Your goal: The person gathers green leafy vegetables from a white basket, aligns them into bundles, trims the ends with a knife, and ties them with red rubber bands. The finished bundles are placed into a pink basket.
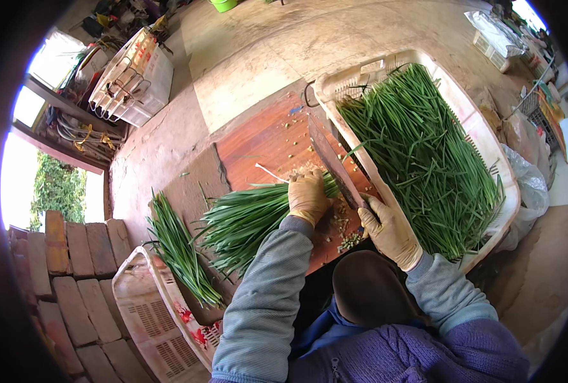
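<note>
Gloved in pale yellow, my left hand (309, 195) grips a thick bunch of green Chinese chives (250, 210) near its stem end. The bunch lies across a reddish wooden board (260, 136), with its leaves fanned to the left. My right hand (388, 232), in a matching glove, is closed on the handle of a long-bladed knife (334, 163). The blade points away from me, just right of the stem ends; whether it touches them I cannot tell. Chopped stem bits (350, 241) litter the board around it. Further left lies a smaller bunch of chives (181, 249).
A white plastic crate (492, 143) full of chives (423, 158) stands to the right of the board. Another crate (143, 292) is at lower left, near stacked bricks (80, 306). Stacked crates (140, 76) stand at the far left, and a plastic bag (528, 191) lies at right.
</note>
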